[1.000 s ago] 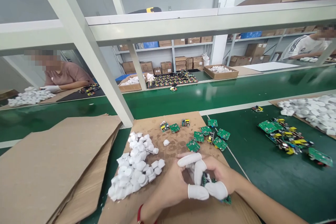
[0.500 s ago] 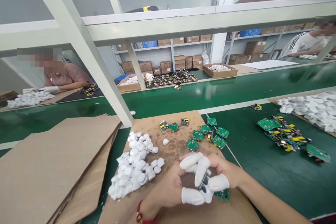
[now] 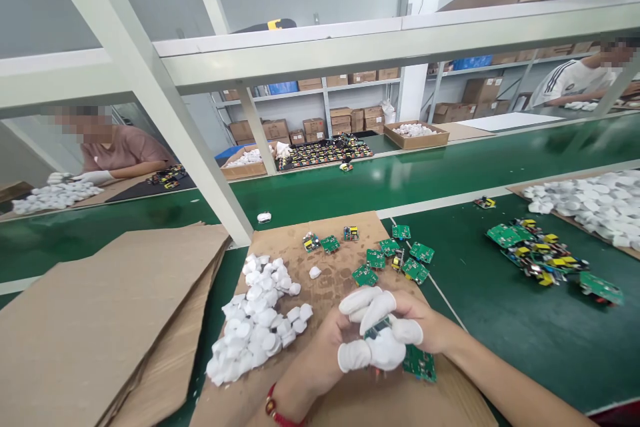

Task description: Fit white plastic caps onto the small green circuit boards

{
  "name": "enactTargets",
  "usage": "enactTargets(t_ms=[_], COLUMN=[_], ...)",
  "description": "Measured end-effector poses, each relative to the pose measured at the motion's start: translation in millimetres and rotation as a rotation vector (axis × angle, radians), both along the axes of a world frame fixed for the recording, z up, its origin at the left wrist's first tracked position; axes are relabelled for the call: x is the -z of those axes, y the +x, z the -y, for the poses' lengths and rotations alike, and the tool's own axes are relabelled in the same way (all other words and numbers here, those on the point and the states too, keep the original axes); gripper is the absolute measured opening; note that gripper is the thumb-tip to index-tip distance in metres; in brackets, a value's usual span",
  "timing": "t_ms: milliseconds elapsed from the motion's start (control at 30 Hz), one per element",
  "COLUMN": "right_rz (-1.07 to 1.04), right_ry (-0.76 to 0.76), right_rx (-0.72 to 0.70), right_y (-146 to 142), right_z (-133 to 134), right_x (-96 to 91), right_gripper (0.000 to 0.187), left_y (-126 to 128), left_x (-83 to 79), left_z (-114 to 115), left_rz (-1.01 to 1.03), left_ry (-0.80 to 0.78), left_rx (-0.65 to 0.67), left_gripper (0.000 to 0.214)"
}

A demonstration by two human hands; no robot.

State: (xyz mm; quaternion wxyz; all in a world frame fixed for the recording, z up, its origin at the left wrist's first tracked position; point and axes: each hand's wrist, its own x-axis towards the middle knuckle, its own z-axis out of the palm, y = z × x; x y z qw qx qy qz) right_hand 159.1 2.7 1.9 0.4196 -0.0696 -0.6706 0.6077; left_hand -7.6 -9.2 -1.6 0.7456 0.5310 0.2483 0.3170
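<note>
Left hand (image 3: pixel 333 341) and right hand (image 3: pixel 416 321) pinch a green board (image 3: pixel 376 329) and a white cap (image 3: pixel 388 349) above the brown cardboard (image 3: pixel 323 300).
Both hands are clamped on them, over the cardboard's near part; a heap of white caps (image 3: pixel 263 317) sits on its left side; more boards (image 3: pixel 375 258) lie near its right edge.

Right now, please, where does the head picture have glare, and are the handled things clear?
Head view: pale glare on the green belt; the held white piece shows little surface detail; the circuit board behind it is mostly hidden.
</note>
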Motion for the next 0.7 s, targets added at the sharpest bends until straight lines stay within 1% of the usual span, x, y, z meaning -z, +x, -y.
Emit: enactTargets(t_ms=[67, 133, 233, 333, 433, 533, 567, 633, 700], right_rz=[0.043, 0.073, 0.04, 0.063, 0.126, 0.152, 0.161, 0.158, 0.152], right_ry=[0.063, 0.091, 0.034, -0.027, -0.017, 0.041, 0.062, 0.079, 0.036], right_rx=[0.091, 0.148, 0.142, 0.117, 0.114, 0.157, 0.178, 0.201, 0.179], right_y=[-1, -2, -3, -3, -3, -2, -2, -2, -2], right_z=[0, 0, -1, -3, -4, -4, -4, -4, -3], right_x=[0.0, -0.2, -0.4, -0.7, -1.0, -0.1, 0.6, 2.4, 3.9], right_gripper=[0.037, 0.037, 0.044, 0.046, 0.036, 0.03, 0.033, 0.043, 0.049], left_y=[0, 2, 7, 11, 10, 7, 6, 6, 6], left_x=[1.1, 0.4, -1.9, -3.1, -3.2, -2.7, -2.3, -1.3, -0.2], left_z=[-1, -2, -2, -1, -2, -4, -4, -5, -5], left_rz=[-0.029, -0.017, 0.025, 0.021, -0.027, -0.072, -0.074, -0.047, -0.012], left_ry=[0.044, 0.042, 0.011, -0.013, -0.013, 0.01, 0.014, 0.019, 0.02], left_rx=[-0.027, -0.033, -0.049, -0.062, -0.063, -0.066, -0.074, -0.087, -0.088], left_gripper=[0.045, 0.048, 0.058, 0.056, 0.051, 0.047, 0.045, 0.044, 0.045])
